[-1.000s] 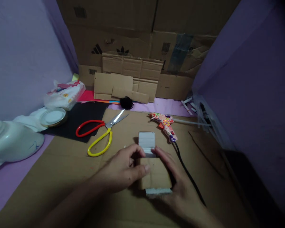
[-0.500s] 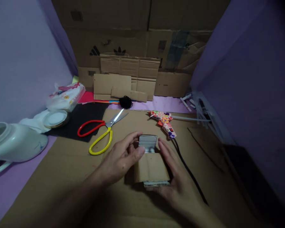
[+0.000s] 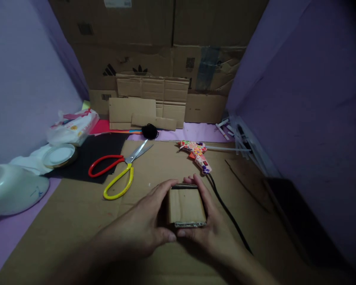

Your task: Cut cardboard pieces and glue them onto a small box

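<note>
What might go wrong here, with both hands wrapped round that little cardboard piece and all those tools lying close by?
The glue gun lies just beyond the right hand, its black cord running alongside that wrist; a snag might drag it. The scissors lie blades apart near the left hand, so a careless reach may meet a blade. Squeezing the small cardboard piece from both sides might crush or shift its folds.
</note>
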The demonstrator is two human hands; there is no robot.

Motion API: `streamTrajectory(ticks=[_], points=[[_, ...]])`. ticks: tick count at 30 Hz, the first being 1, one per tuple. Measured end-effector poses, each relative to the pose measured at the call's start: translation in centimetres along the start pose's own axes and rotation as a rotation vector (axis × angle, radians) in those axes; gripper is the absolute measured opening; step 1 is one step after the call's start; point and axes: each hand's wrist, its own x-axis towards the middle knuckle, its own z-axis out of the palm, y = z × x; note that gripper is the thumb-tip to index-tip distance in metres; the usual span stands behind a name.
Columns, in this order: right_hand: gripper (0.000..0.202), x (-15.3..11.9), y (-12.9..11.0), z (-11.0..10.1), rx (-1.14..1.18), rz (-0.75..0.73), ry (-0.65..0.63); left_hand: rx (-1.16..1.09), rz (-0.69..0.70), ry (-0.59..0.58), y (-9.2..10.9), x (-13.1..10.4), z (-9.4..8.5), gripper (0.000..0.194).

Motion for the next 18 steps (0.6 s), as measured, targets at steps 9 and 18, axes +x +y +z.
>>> streamTrajectory(ticks=[9,18], points=[[0.086,0.4,0.2,-0.6,-0.079,-0.032,-0.053,0.131,0.052,0.074,-1.1,-0.1,0.9,0.068],[0.080,0.1,-0.2,-0.3,0.031,-0.095,-0.082,0.171,0.106,0.116,-0.3,-0.2,1.7,0.065]])
